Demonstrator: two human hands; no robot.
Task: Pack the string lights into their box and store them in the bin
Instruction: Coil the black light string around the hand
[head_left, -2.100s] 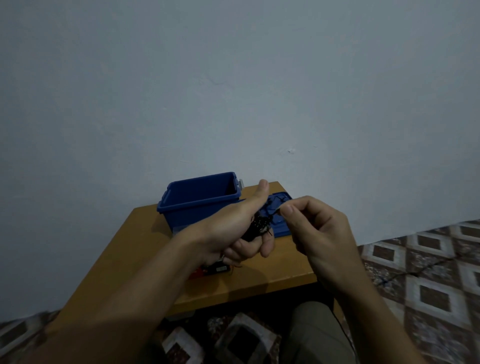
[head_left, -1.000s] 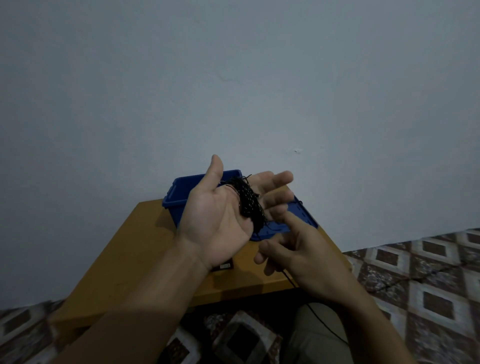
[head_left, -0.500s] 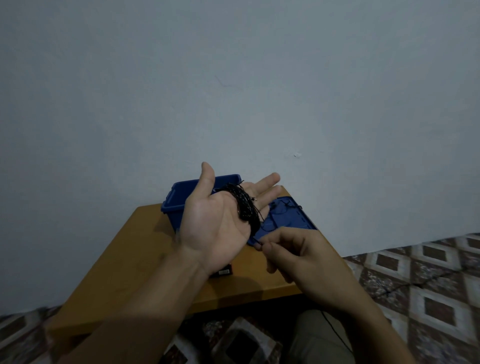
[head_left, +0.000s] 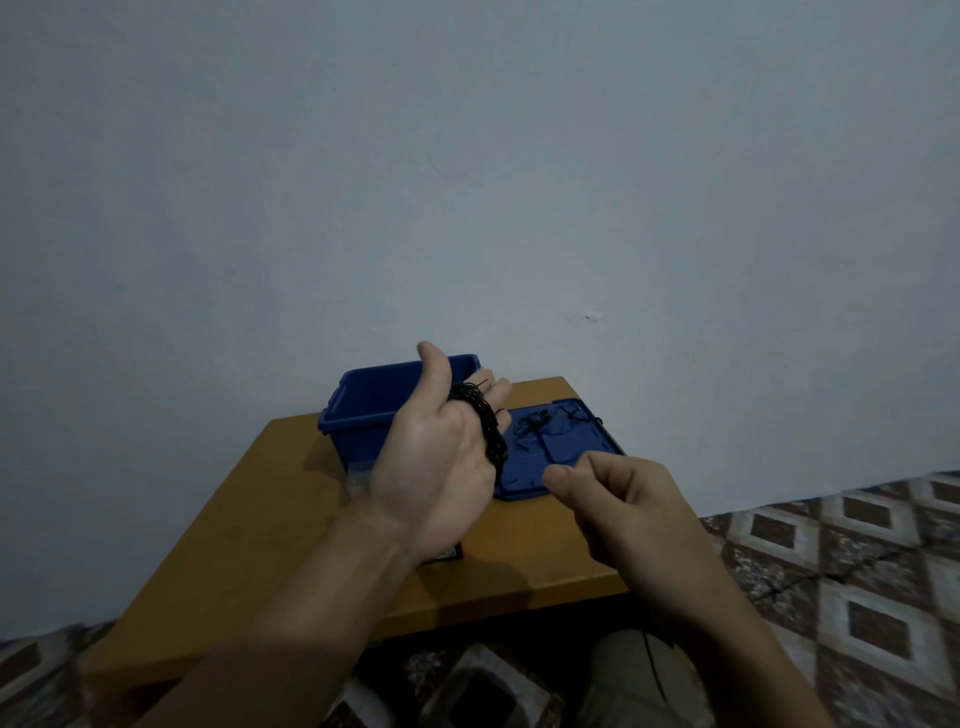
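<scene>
The left hand (head_left: 436, 467) is held up over the bench (head_left: 249, 530) with the palm facing the person. Its fingers (head_left: 500, 391) are out straight and the thumb points up. The black lights (head_left: 485, 423) are wound in a thick loop round those fingers. The loop sits across them, just above the palm.

The right hand (head_left: 628, 514) is lower and to the right, near the bench's front edge. Its fingers are curled in. The thumb and first finger are pressed together and pinch a thin black strand of the lights. The strand runs up from there onto the lid (head_left: 582, 452).

The lid is blue and lies flat on the bench, between the two hands and a bit behind them. More loose strands lie on it in a small tangle.

The blue bin (head_left: 363, 410) stands on the far left part of the bench, behind the left hand. It has no lid on. The hand hides part of it, and you cannot see what is inside.

A small dark box (head_left: 448, 554) peeks out from under the left wrist. It sits on the bench, and most of it is hidden.

The bench is brown and stands against a plain pale wall (head_left: 467, 182). The floor (head_left: 857, 551) on the right has a pattern of squares. The person's leg (head_left: 618, 680) shows at the bottom, and a thin dark cord lies across it.
</scene>
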